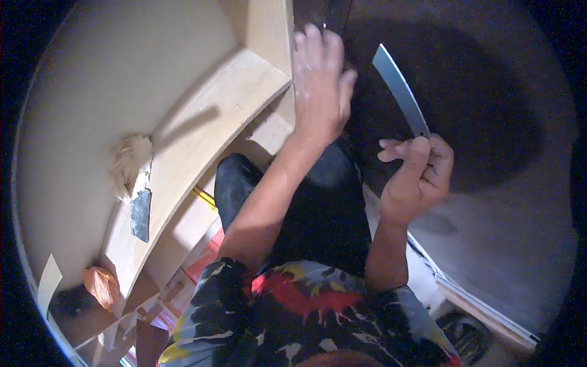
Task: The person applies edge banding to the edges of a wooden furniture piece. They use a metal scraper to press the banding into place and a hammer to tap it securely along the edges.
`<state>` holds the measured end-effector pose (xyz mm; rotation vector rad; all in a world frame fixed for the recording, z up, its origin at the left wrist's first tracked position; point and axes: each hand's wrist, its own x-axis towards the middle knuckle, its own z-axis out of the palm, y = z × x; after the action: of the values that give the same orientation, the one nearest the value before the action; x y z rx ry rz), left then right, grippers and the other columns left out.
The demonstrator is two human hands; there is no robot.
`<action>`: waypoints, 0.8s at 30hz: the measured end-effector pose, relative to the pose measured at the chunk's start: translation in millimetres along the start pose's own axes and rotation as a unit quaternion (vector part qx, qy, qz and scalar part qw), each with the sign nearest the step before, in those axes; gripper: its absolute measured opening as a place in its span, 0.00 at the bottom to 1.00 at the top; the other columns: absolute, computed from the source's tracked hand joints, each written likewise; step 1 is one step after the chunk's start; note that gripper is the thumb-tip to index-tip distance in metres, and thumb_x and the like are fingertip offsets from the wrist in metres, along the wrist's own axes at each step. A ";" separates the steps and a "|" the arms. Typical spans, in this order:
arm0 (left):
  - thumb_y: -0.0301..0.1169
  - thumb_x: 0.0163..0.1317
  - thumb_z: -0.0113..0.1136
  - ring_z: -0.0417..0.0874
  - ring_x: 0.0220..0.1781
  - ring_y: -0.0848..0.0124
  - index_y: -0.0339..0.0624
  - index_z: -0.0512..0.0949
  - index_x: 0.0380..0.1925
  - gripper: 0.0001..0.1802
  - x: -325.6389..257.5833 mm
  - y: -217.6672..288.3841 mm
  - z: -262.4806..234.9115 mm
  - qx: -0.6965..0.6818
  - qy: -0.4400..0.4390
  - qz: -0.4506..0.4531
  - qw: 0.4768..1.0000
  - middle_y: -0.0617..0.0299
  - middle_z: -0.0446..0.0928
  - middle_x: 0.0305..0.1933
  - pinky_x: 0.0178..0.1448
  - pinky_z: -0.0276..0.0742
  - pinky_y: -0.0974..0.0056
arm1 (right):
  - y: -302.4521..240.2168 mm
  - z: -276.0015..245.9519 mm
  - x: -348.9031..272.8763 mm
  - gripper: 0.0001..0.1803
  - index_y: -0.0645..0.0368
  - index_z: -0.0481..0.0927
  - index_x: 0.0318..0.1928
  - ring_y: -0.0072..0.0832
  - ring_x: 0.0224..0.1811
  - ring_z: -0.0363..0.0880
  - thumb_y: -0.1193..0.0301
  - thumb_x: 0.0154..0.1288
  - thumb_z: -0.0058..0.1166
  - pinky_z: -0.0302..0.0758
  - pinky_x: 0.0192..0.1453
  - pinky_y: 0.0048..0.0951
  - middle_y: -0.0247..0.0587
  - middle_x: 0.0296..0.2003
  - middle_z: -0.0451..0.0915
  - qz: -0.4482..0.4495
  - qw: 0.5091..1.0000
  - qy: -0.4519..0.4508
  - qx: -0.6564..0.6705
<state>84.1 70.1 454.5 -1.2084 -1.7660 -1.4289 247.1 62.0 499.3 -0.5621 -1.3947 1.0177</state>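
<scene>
Strip, thin and bluish, is pinched in our right hand — thumb against fingers at its bottom end, the rest sticking up with a slight bend, well off the shelf's right edge. Our left hand is wide, fingers out and kinda blurry, right by the upright panel; we can't tell if they touch. Along the shelf's back edge we've got a beige lump, a dark flat blade just beside it, and an orange bundle near the lower-left corner.
</scene>
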 end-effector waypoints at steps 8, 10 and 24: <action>0.34 0.74 0.57 0.84 0.59 0.58 0.29 0.80 0.57 0.20 2.7 5.6 -52.4 -0.160 0.065 -0.284 0.943 0.43 0.83 0.55 0.66 0.74 0.55 | 7.2 47.9 32.9 0.07 0.66 0.81 0.43 0.21 0.26 0.82 0.73 0.74 0.57 0.78 0.31 0.24 0.39 0.29 0.83 -0.027 0.986 -0.097 -0.129; 0.36 0.75 0.57 0.83 0.47 0.70 0.27 0.77 0.60 0.23 29.4 -17.3 -59.1 -0.202 0.103 -0.304 0.925 0.53 0.84 0.46 0.54 0.79 0.65 | 10.0 71.9 43.4 0.07 0.65 0.83 0.42 0.23 0.26 0.83 0.72 0.73 0.58 0.77 0.31 0.26 0.39 0.29 0.84 -0.067 0.977 -0.118 -0.162; 0.28 0.65 0.70 0.83 0.35 0.77 0.23 0.78 0.52 0.21 66.1 -52.0 -46.2 -0.372 0.101 -0.378 0.841 0.58 0.84 0.37 0.40 0.81 0.70 | 1.7 126.6 55.9 0.11 0.65 0.86 0.34 0.40 0.26 0.86 0.68 0.66 0.64 0.79 0.34 0.38 0.49 0.25 0.86 -0.099 0.957 -0.089 -0.259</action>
<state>3.7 44.1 500.0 -0.5929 -1.6352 -2.7762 118.2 80.1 546.2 -0.7051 -1.8559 0.5434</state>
